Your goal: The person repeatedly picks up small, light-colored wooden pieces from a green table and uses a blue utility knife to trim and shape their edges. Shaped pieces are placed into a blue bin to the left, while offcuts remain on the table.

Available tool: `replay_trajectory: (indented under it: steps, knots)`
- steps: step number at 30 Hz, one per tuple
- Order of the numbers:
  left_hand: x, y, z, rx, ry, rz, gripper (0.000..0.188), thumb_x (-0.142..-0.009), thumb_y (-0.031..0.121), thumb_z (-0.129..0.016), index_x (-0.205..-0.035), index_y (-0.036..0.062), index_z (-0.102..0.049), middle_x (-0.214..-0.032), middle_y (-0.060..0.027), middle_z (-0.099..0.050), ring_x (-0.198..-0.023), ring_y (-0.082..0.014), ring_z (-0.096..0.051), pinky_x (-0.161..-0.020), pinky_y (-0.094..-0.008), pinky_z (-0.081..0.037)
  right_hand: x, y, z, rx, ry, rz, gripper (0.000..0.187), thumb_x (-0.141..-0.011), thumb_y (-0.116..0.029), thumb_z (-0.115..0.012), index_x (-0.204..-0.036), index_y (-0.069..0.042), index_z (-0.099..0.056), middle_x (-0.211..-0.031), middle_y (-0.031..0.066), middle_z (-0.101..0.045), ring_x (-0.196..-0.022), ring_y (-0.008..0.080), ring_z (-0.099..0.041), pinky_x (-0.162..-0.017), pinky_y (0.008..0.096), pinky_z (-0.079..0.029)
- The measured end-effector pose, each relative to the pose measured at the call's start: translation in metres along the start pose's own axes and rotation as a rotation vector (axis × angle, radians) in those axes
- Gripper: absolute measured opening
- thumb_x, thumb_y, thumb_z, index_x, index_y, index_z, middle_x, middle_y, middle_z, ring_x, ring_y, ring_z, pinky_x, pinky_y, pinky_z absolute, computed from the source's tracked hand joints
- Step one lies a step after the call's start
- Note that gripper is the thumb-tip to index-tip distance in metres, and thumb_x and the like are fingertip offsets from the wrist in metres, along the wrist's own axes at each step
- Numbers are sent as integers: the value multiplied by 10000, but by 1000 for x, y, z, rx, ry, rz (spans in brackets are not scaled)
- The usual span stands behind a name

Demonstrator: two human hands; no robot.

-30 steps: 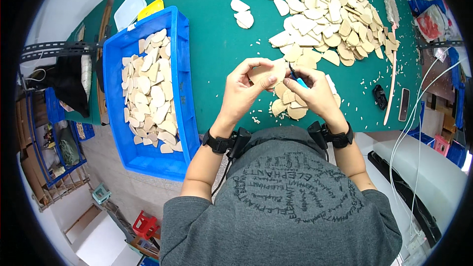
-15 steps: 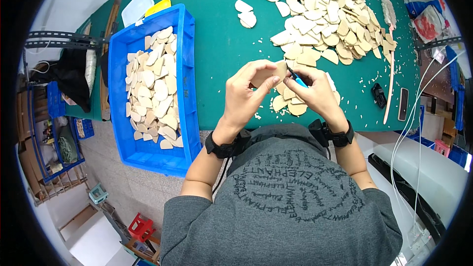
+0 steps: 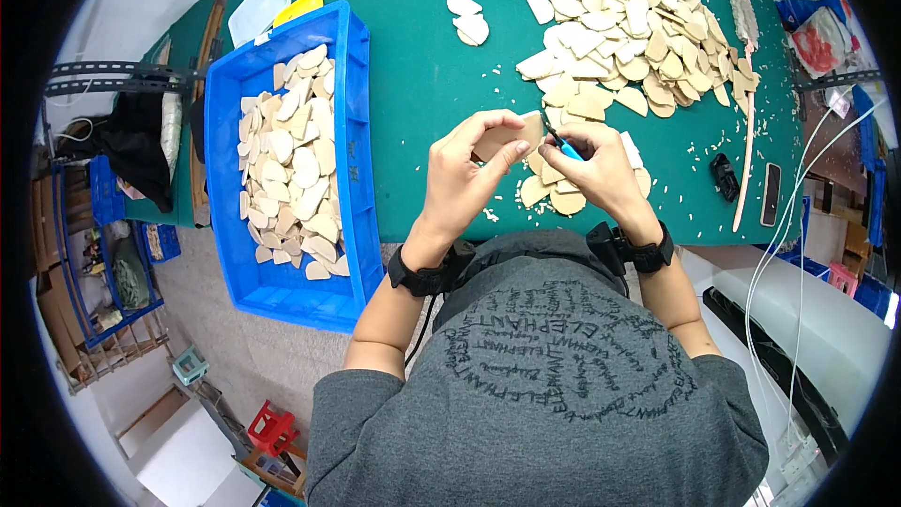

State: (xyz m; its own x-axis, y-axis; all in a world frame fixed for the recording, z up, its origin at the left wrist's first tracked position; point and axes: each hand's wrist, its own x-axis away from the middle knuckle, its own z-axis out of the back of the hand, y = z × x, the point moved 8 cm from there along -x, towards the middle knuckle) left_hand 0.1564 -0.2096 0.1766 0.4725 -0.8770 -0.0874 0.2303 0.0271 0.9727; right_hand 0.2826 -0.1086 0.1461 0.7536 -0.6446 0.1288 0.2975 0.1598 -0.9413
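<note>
My left hand grips a flat beige half-round foam-like piece between thumb and fingers, its right edge turned toward my other hand. In my right hand is a small blue-handled tool, its dark tip beside that edge; the fingers hide much of it, so I cannot tell its exact kind or whether it touches the piece. Below and between the hands lie several similar beige pieces on the green table. Small pale shavings are scattered around them.
A large heap of beige pieces covers the far right. To the left stands a blue crate partly filled with more pieces. Along the right side lie a long-handled brush, a black object and a phone.
The beige piece and the tool's tip have shifted slightly relative to each other. Both hands stay in nearly the same place, and the whole view has moved a little.
</note>
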Motion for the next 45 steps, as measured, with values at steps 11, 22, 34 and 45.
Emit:
replay_trajectory:
  steps: [11, 22, 34, 45]
  knots:
    - [28, -58, 181, -108, 661, 122, 333, -850, 118, -672, -1152, 58, -545, -1151, -107, -563, -1042, -190, -560, -846, -323, -500, -15, 37, 1, -107, -9, -152, 172, -836, -203, -665, -873, -36, -643, -698, -14, -573, -555, 29, -476, -473, 180, -381]
    - [-145, -188, 85, -729, 257, 355, 546, -799, 512, -647, -1110, 64, -635, -1198, -189, -536, -1137, -331, -479, -971, -430, -394, -43, 52, 17, -61, 48, -179, 184, -802, -153, -677, -895, 4, -655, -774, 55, -659, -700, 103, -603, -661, 245, -477]
    - [-168, -176, -9, 16, 173, 62, 253, -887, 155, -636, -1081, 4, -576, -846, -63, -684, -619, -125, -593, -588, -254, -491, -46, 67, 39, -42, 107, -285, 259, -797, -173, -682, -974, 15, -657, -843, 102, -682, -768, 144, -643, -726, 272, -499]
    - [-59, -36, -17, 125, -241, 198, 271, -858, 178, -627, -1070, 9, -624, -868, -52, -664, -762, -91, -615, -667, -242, -492, -37, 14, 20, 76, 9, -125, 350, -780, -263, -701, -1045, -38, -664, -891, 108, -681, -788, 184, -644, -720, 290, -493]
